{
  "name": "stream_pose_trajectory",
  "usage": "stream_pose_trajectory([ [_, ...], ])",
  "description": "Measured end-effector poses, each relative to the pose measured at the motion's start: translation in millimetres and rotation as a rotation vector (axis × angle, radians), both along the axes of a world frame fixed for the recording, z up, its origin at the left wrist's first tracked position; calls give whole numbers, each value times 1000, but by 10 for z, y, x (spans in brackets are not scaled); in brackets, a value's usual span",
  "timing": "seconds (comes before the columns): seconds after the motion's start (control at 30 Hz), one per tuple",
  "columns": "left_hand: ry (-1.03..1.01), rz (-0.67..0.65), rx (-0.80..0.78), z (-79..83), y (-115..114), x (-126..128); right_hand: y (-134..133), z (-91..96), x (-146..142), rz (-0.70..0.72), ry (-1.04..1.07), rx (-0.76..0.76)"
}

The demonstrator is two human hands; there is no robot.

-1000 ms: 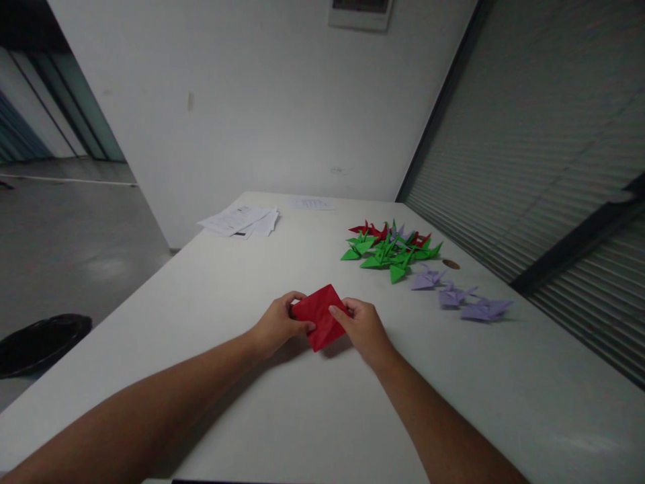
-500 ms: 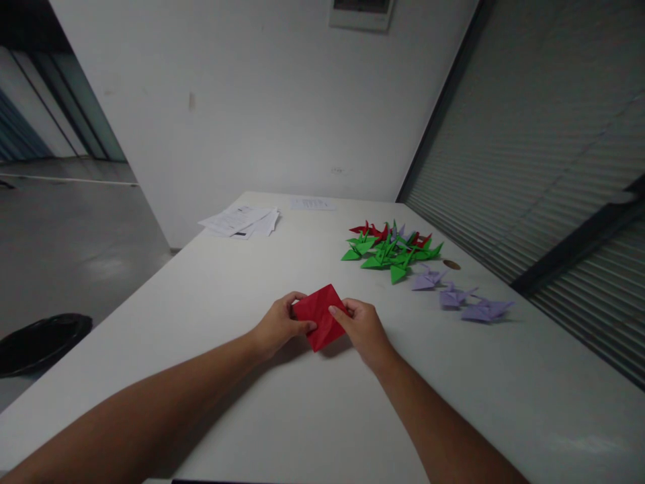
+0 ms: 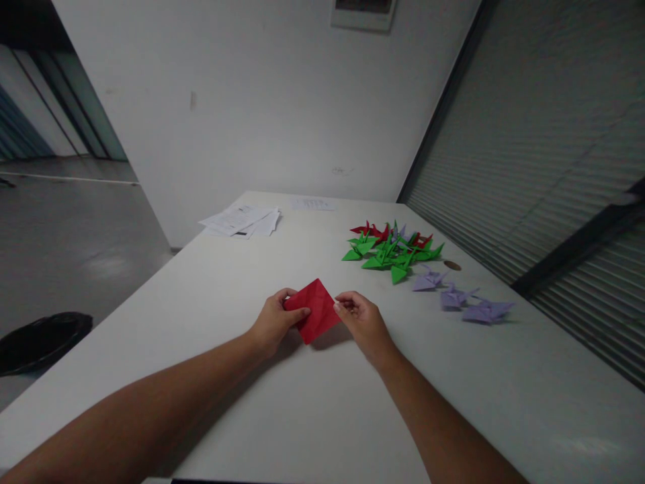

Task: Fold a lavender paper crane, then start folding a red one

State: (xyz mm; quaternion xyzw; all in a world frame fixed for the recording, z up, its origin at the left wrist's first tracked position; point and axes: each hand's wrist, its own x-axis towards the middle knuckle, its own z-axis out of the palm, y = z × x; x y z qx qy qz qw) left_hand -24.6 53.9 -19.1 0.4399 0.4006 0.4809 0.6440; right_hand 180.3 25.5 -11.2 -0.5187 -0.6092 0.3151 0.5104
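A folded square of red origami paper (image 3: pixel 316 316) is held tilted just above the table, its faint crease lines showing. My left hand (image 3: pixel 275 321) grips its left corner, thumb on top and fingers underneath. At the right edge of the paper is my right hand (image 3: pixel 361 323), thumb and forefinger closed together at the edge and the other fingers curled. The underside of the paper is hidden.
Green paper cranes (image 3: pixel 385 255) are heaped with red ones (image 3: pixel 373 230) at the far right. Several purple cranes (image 3: pixel 453 297) lie nearer, beside a brown round disc (image 3: pixel 452 265). Printed sheets (image 3: pixel 242 220) lie far left; a black-lined bin (image 3: pixel 45 343) stands beside the table.
The red paper has shifted slightly left with my left hand. My right thumb has slid off the paper's face to its right edge.
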Motion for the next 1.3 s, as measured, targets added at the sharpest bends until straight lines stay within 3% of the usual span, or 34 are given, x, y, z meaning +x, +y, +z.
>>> stream_pose_trajectory([
  [0.13,-20,25,3,-1,18,-17,-14,36,14,-18,-117,100],
  [0.23,-26,27,7,-11,23,-24,-14,49,13,-6,-139,70],
  [0.43,-7,26,21,-21,29,-22,-14,26,7,76,-67,-58],
  [0.73,69,13,67,-33,10,-2,-67,93,-89,123,225,-223],
  [1.3,90,-57,61,-31,8,10,-77,91,-122,164,330,-217],
])
